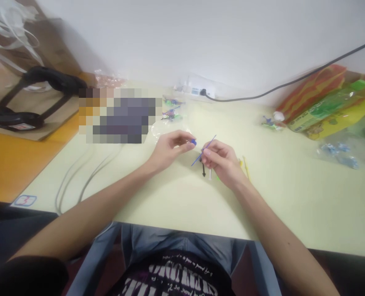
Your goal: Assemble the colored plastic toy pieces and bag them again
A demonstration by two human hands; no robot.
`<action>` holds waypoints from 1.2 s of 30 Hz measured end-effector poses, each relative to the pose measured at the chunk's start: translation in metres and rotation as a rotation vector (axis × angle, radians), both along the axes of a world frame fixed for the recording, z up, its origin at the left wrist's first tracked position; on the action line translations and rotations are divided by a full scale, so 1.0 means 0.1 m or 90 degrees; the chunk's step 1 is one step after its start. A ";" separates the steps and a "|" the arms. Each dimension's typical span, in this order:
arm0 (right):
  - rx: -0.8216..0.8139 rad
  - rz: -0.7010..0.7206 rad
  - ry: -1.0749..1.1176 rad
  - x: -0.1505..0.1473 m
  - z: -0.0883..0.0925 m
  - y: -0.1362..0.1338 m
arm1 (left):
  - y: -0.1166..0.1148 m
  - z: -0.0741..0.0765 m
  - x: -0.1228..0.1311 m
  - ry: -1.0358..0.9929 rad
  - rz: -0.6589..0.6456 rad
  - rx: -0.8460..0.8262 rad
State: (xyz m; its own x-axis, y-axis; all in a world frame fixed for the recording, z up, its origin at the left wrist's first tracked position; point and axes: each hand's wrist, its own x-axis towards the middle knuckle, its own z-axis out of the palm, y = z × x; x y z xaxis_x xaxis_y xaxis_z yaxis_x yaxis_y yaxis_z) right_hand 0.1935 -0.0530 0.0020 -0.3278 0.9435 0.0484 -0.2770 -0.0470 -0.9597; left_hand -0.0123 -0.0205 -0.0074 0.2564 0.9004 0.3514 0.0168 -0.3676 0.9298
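Observation:
Between the fingertips of my left hand is a small blue piece, too small to name more exactly. My right hand pinches a thin blue stick, which slants up to the right. The two hands are close together above the table, and the blue piece and the stick are apart. Under and beside my right hand lie a small black piece with a pointed end, a white piece and a thin yellow stick. My right hand partly hides these pieces.
On the pale table, small colourful pieces lie at the back. A bottle, a yellow bag and bagged light-blue pieces are on the right. A black cable runs along the wall. Leftward is a black frame.

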 end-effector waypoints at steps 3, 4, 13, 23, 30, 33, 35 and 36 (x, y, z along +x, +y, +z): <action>-0.001 0.002 0.005 0.00 0.00 0.00 | 0.00 0.00 0.00 -0.001 0.001 0.001; 0.000 0.003 0.006 0.00 0.00 0.00 | 0.00 -0.01 0.00 -0.002 0.001 0.000; -0.008 -0.001 -0.001 0.00 -0.01 0.00 | -0.01 0.02 0.00 0.004 0.003 0.001; -0.006 0.000 -0.006 0.00 -0.01 0.00 | -0.01 0.00 0.00 -0.021 -0.007 -0.003; -0.002 0.002 -0.058 -0.04 0.02 -0.02 | -0.06 0.02 0.04 -0.076 -0.085 -0.014; 0.002 0.004 -0.072 -0.05 0.02 -0.02 | -0.07 0.03 0.05 -0.082 -0.106 -0.031; 0.010 0.004 -0.069 -0.05 0.01 -0.01 | -0.07 0.02 0.05 -0.082 -0.110 -0.037; 0.014 0.002 -0.067 -0.05 0.00 -0.01 | -0.07 0.02 0.05 -0.082 -0.108 -0.037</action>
State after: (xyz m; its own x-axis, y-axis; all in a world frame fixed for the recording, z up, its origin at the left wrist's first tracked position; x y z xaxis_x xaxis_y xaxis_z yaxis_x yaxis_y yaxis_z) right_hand 0.1888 -0.0540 0.0020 -0.3356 0.9414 0.0343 -0.1752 -0.0267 -0.9842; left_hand -0.0069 -0.0276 -0.0051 0.3629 0.8679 0.3391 -0.1605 -0.3003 0.9403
